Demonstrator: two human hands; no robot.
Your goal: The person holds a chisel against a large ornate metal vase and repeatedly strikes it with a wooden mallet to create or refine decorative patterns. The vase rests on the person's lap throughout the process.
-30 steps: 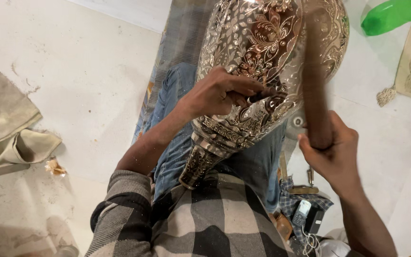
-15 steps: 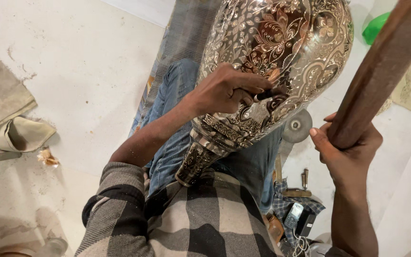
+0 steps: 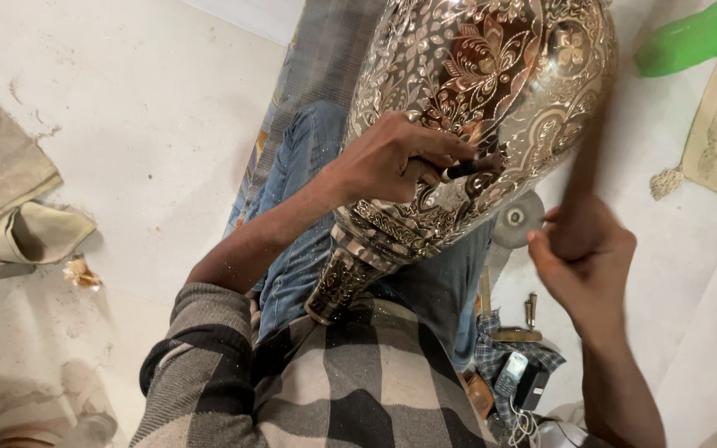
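1. Head view, looking down: a large engraved metal vase (image 3: 475, 108), silver-toned with flower and leaf patterns on darker ground, lies tilted across the person's lap. Its wide body lies above and beyond both hands, and its narrow neck (image 3: 342, 282) points down toward the checked shirt (image 3: 350, 390).
2. The pale floor (image 3: 126, 124) spreads to the left of the gripping hands. A folded beige cloth (image 3: 10, 216) lies on it, well apart from the vase.
3. Blue jeans (image 3: 309, 207) cover the legs beneath the vase, just below the left hand.
4. The left hand (image 3: 392, 162) rests against the vase's body, fingers closed around a thin dark chisel (image 3: 466, 168). The tool's tip touches the engraved surface just to the right of the fingertips.
5. The right hand (image 3: 582, 257) is closed around a dark wooden stick (image 3: 587, 170), blurred by motion, which rises from the fist beside the vase's right edge. It stands to the right of the chisel, apart from it.
6. A green plastic object (image 3: 695, 33) lies well above the right hand.
7. A grey round disc (image 3: 518, 220) lies on the floor, just left of the right hand and under the vase's edge.
8. Small tools and a handset (image 3: 510, 373) lie on checked fabric below the right hand.
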